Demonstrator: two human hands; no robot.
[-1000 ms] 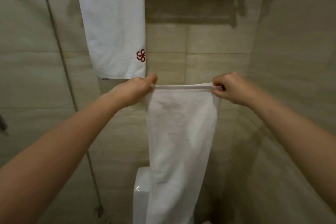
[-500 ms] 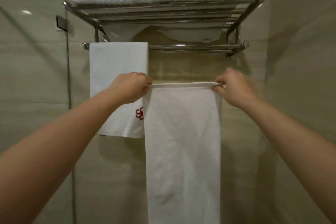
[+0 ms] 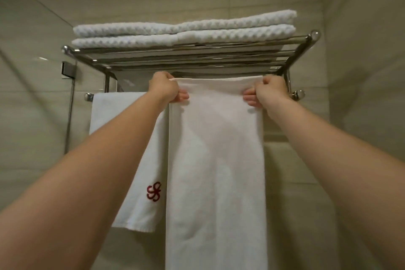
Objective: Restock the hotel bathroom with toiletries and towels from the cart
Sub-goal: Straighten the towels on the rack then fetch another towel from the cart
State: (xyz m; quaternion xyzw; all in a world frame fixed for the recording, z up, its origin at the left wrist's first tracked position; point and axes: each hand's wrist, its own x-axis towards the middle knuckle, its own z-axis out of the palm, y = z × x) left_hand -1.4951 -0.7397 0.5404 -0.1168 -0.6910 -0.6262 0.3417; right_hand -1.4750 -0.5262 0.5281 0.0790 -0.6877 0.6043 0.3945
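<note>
A long plain white towel point(image 3: 217, 160) hangs down from both my hands. My left hand point(image 3: 165, 90) grips its top left corner and my right hand point(image 3: 266, 92) grips its top right corner. The towel's top edge is level with the chrome rail point(image 3: 297, 95) under the wall rack point(image 3: 197, 55), just below the shelf bars. On the rail's left part hangs a white towel with a red logo point(image 3: 122, 138). Two folded waffle-weave towels point(image 3: 184, 30) lie on top of the rack.
A glass shower panel point(image 3: 32, 105) with a metal clamp point(image 3: 69, 69) stands at the left. Beige tiled walls close in behind and at the right point(image 3: 361, 94), forming a narrow corner.
Both hands have lifted the plain towel from mid-wall height up to the rail under the rack. The view has tilted upward, bringing the whole rack into sight.
</note>
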